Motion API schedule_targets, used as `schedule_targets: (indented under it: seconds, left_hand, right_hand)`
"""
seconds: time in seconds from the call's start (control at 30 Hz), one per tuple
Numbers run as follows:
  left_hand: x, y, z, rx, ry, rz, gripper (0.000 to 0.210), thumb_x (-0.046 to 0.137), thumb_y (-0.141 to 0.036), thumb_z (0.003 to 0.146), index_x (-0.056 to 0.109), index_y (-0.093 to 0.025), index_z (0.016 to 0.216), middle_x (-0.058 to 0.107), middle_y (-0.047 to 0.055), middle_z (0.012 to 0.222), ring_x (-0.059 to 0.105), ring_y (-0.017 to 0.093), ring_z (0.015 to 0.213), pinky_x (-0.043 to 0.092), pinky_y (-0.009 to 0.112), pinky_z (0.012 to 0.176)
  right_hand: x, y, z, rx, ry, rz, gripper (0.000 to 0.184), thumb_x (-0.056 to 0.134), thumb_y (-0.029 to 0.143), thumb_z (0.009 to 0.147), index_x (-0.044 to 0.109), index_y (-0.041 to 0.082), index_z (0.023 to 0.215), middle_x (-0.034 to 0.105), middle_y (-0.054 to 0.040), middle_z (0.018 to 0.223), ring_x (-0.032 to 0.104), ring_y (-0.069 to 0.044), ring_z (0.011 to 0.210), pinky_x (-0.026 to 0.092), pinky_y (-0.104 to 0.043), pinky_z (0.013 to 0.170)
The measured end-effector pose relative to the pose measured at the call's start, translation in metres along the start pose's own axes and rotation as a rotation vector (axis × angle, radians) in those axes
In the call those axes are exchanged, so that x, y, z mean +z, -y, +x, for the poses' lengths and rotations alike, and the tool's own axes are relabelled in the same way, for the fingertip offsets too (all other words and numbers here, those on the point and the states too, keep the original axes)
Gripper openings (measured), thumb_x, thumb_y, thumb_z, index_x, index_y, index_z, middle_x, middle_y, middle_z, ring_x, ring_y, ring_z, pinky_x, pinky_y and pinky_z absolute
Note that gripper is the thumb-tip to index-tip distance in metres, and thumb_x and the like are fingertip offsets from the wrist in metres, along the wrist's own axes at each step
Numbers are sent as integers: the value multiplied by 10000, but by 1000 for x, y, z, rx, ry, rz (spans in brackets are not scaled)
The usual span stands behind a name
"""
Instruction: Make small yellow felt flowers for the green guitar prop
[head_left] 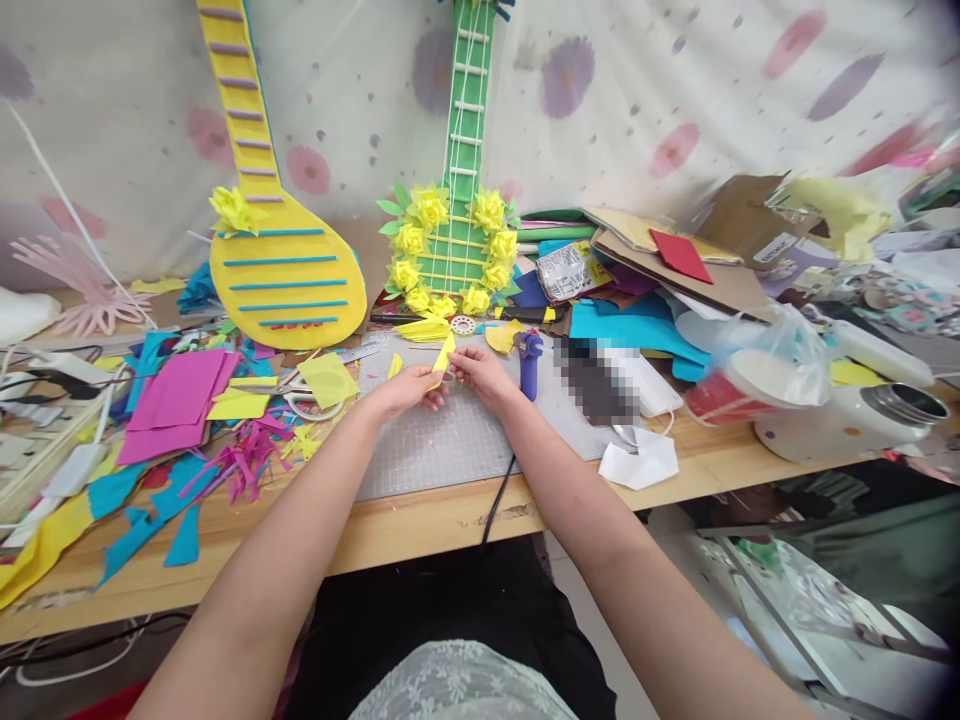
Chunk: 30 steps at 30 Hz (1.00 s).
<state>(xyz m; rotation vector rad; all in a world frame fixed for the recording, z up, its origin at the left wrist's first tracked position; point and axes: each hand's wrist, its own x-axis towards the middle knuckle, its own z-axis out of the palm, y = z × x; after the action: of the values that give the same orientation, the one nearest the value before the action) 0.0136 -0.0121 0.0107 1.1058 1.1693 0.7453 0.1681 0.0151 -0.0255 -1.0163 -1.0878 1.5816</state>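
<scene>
Between my two hands, over the grey cutting mat [450, 450], is a narrow strip of yellow paper [444, 358]. The fingers of my left hand [411, 390] pinch its lower part, while my right hand [480, 372] grips its right side with bent fingertips. Another small yellow piece [395, 366] lies on the mat just left of the strip. Behind my hands is a stack of yellow paper strips [424, 329] beside a small round white disc [463, 325]. A purple glue gun [529, 365] stands to the right of my right hand.
Against the back curtain lean a yellow paper instrument [289, 275] and a green one with yellow flowers [465, 150]. Magenta sheets [176, 405], scissors [315, 405] and scraps cover the left. A bagged cup [750, 385], white flask [840, 420] and face mask [641, 460] occupy the right.
</scene>
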Motion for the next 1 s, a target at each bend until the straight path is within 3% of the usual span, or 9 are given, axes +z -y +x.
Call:
schedule_targets:
  seconds: [0.07,0.17,0.23,0.27,0.37,0.47,0.63,0.83,1.0]
  left_hand:
    - [-17,-8,-1,-30,-58,120,169,642,-311,762,637,-151,815,630,49,680,597,138,626,458,242,593]
    - [-49,-18,0,58,-365,420,132,560,-255,822,604,-154,748,629,42,711,582,134,610,449,251,605]
    - [-65,-19,4,56,-476,515,68,605,-173,777,577,-149,720,587,21,648,556,134,613,436,258,654]
    - [-71,-16,6,46,-494,673,77,630,-178,756,577,-155,705,573,12,624,556,138,636,432,259,679]
    - [-76,-5,15,-30,-483,816,153,705,-222,672,576,-160,617,603,42,652,576,180,701,428,281,690]
    - [-71,3,22,-118,-444,999,171,690,-329,672,611,-181,706,672,65,833,608,203,795,434,286,681]
    - [-63,-3,19,-192,-432,1096,198,659,-365,680,654,-204,796,696,77,970,633,228,888,448,287,687]
    - [-62,-12,21,-193,-421,1121,190,712,-349,592,677,-198,701,710,89,849,657,242,817,454,271,646]
    - [-69,-10,34,-222,-406,1027,195,766,-319,483,630,-194,545,636,64,555,650,232,631,450,264,558]
  right_hand:
    - [0,3,0,2,-27,17,404,790,446,491,540,166,640,538,54,563,400,-34,469,307,-201,474]
    - [1,9,0,54,-19,20,381,792,414,499,535,167,633,524,59,554,381,-30,464,288,-193,459]
    - [5,13,1,99,18,-16,344,780,387,532,536,165,630,519,59,547,374,-29,458,268,-186,441]
    - [8,15,2,119,42,-40,320,770,369,556,537,163,630,516,59,544,373,-28,457,264,-182,436]
    - [21,20,7,149,117,-121,234,729,298,639,547,150,638,506,61,538,372,-19,456,276,-166,439]
    - [34,23,15,162,139,-212,164,667,209,719,546,137,635,514,53,543,371,-11,441,273,-155,429]
    - [46,22,28,208,122,-385,257,626,170,772,491,141,555,456,62,465,342,-12,391,231,-160,381]
    - [59,20,36,277,150,-505,280,620,172,785,504,139,531,452,56,414,336,-23,373,235,-172,371]
    - [72,17,43,344,55,-721,321,601,174,777,484,148,479,412,48,367,315,-40,357,241,-199,386]
